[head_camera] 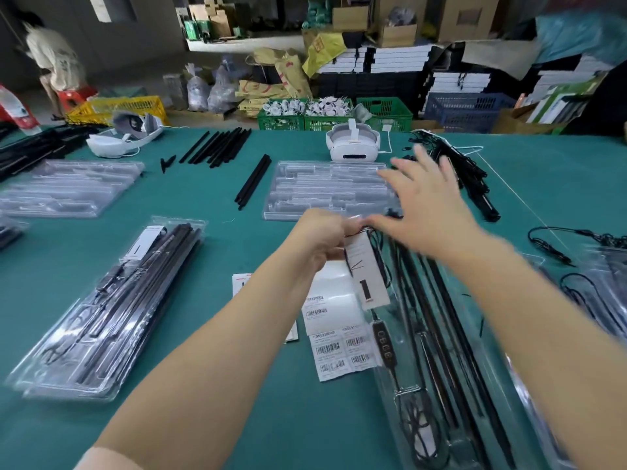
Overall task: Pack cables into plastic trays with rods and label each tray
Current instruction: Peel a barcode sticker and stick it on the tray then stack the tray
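Observation:
A clear plastic tray (502, 378) lies lengthwise in front of me, filled with black rods (437, 320) and a coiled cable with an inline controller (382, 344). My left hand (322, 239) pinches the top of a white card marked "1" (366, 276) at the tray's far end. Blurred by motion, my right hand (424, 195) hovers with fingers spread above the tray's far end and an empty stack of clear trays (305, 195). A sheet of barcode labels (339, 351) and a white label roll (334, 293) lie just left of the tray.
A packed tray (112, 307) lies at the left, more empty trays (68, 188) behind it. Loose black rods (217, 147), a rod pair (254, 181) and a cable bundle (468, 174) lie at the back. Two white headsets (353, 144) (122, 137) stand there. A person sits far left.

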Action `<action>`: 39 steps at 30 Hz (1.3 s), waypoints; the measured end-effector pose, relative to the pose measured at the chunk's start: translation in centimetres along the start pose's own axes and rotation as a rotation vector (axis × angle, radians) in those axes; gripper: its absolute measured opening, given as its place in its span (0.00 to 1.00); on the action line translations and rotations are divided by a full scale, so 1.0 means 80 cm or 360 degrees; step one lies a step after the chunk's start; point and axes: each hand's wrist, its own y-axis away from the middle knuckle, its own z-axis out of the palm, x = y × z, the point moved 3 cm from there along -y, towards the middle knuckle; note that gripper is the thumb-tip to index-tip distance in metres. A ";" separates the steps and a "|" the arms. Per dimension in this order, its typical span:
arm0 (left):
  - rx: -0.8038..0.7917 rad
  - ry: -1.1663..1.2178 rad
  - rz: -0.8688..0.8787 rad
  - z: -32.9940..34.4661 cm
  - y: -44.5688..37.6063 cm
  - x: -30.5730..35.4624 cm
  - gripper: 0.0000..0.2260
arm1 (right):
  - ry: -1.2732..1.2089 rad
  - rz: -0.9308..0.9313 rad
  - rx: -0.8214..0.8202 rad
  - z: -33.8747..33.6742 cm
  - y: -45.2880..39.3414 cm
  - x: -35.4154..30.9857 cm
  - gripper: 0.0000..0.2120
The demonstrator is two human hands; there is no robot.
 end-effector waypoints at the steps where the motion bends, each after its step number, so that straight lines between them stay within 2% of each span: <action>1: -0.0020 -0.0026 0.0056 0.002 0.002 0.009 0.02 | -0.0049 -0.0054 -0.0221 -0.016 -0.020 0.002 0.36; 3: -0.0019 -0.0014 0.0124 0.006 0.006 0.026 0.02 | -0.0283 -0.0061 -0.0588 -0.040 -0.046 0.002 0.26; 5: -0.0011 0.0131 0.0127 0.007 0.006 0.036 0.04 | -0.0323 -0.0097 -0.0642 -0.052 -0.066 0.006 0.10; 7: 0.0018 0.0315 0.0109 0.009 0.007 0.038 0.10 | -0.0312 -0.0122 -0.0603 -0.057 -0.077 0.011 0.03; 11: 0.0047 0.0313 0.0155 0.019 0.005 0.034 0.09 | -0.0358 -0.0043 -0.0704 -0.055 -0.075 0.019 0.05; 16: -0.0022 -0.0099 0.0334 0.024 0.011 0.040 0.15 | -0.0610 -0.0002 -0.0958 -0.046 -0.050 0.034 0.10; 20: -0.0001 -0.0400 0.0366 0.027 0.019 0.043 0.18 | -0.1033 0.0112 -0.0743 -0.027 -0.026 0.047 0.08; 23: -0.0093 -0.0631 0.0269 0.033 0.025 0.039 0.12 | -0.1169 0.0194 -0.0612 -0.006 -0.006 0.056 0.07; 26: -0.0119 -0.0654 0.0300 0.039 0.033 0.038 0.06 | -0.1315 0.0252 -0.0580 0.011 0.013 0.060 0.05; 31: -0.0094 -0.0697 0.0327 0.053 0.038 0.032 0.06 | -0.1497 0.0305 -0.0506 0.022 0.032 0.066 0.02; 39: -0.0153 -0.0769 0.0319 0.062 0.042 0.038 0.07 | -0.1688 0.0505 -0.0287 0.036 0.046 0.069 0.03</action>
